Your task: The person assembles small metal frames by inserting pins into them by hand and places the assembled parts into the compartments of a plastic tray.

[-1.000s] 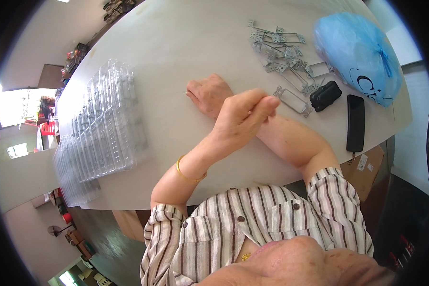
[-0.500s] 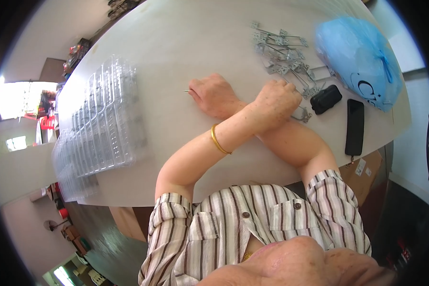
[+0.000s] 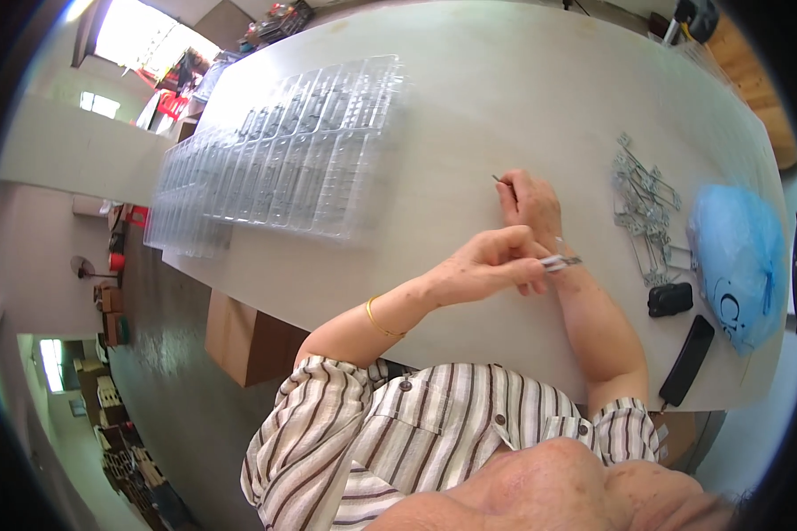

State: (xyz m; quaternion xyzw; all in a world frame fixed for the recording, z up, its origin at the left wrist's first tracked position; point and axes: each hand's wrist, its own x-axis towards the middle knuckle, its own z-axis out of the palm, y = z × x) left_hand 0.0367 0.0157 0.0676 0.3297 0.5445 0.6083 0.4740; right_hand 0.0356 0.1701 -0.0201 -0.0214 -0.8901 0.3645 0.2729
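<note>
My left hand [image 3: 491,264], with a gold bangle on its forearm, pinches a small metal wire bracket [image 3: 560,263] between thumb and fingers. The bracket points right, across the front of my right wrist. Just beyond it, my right hand [image 3: 533,205] is closed, and a thin metal tip [image 3: 498,180] sticks out at its left; the rest of that piece is hidden in the fingers. A loose pile of similar metal wire brackets [image 3: 645,212] lies on the table to the right of both hands.
Stacked clear plastic compartment trays [image 3: 288,146] lie on the white table [image 3: 452,97] at left. On the right are a knotted blue plastic bag [image 3: 739,257], a small black case [image 3: 670,299] and a black phone [image 3: 687,361]. A cardboard box [image 3: 248,336] stands below the table's left edge.
My left hand has come back from the pile's edge with a bracket in its fingers. My arms are less crossed. The view has swung left, shifting the table's things rightward in it.
</note>
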